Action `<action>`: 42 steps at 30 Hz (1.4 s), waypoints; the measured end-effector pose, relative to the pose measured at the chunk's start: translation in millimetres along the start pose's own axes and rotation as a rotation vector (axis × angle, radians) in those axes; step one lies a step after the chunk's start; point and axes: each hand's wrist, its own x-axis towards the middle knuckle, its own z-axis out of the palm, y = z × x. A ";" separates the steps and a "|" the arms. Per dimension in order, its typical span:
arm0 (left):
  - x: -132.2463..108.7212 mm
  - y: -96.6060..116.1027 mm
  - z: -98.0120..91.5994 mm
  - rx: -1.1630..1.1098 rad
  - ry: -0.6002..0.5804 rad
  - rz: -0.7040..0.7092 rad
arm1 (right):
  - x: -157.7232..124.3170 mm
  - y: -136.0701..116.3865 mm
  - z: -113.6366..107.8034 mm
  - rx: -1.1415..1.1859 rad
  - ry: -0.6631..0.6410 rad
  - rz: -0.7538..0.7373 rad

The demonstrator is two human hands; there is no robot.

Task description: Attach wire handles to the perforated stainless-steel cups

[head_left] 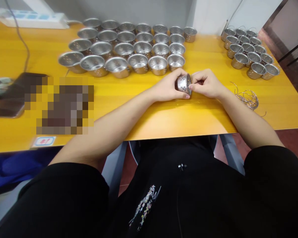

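Observation:
My left hand is wrapped round a small perforated metal cup, which lies tilted on its side with its rim toward the right. At that rim, the fingers of my right hand are pinched together; what they hold, if anything, is too small to make out. Just right of my right forearm lies a loose tangle of bent wire handles. Beyond my hands stand several rows of like perforated cups, upright and without handles showing.
At the back right is a group of perforated cups with thin wire handles. A dark phone and a blurred-out patch are on the left of the yellow table. A white power strip sits at the back left.

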 end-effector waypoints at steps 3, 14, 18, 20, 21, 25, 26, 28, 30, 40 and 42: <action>-0.1 -2.1 -0.7 0.016 -0.009 0.009 | 0.0 0.1 0.6 -0.011 0.007 0.001; 1.6 -7.5 -0.5 0.014 -0.031 0.021 | -0.1 -1.9 1.5 -0.067 0.000 0.050; 1.1 -6.5 -0.4 0.006 -0.031 -0.003 | -0.2 -0.8 0.2 -0.080 0.016 0.067; 0.9 -5.7 0.7 -0.013 -0.023 -0.015 | -0.2 -1.8 -1.0 -0.084 0.025 0.098; 0.9 -5.4 1.5 -0.024 -0.013 -0.017 | -0.2 -2.9 -1.6 -0.081 0.031 0.118; 1.7 -3.9 5.2 -0.041 0.027 -0.014 | -0.8 -9.0 -1.6 -0.032 0.074 0.168; 1.8 -3.0 5.8 -0.034 0.028 -0.009 | -1.1 -10.3 -0.6 -0.013 0.082 0.172; 1.7 -0.2 6.5 -0.006 0.044 0.006 | -1.7 -11.6 2.3 0.032 0.086 0.178; 0.9 3.7 6.5 0.013 0.084 0.006 | -1.8 -11.0 5.6 0.082 0.089 0.186; 6.0 7.6 2.3 -0.054 0.186 0.006 | 1.3 -17.9 17.3 0.332 0.158 0.287; 8.0 7.1 2.5 -0.026 0.187 -0.009 | 1.0 -21.6 17.0 0.319 0.188 0.315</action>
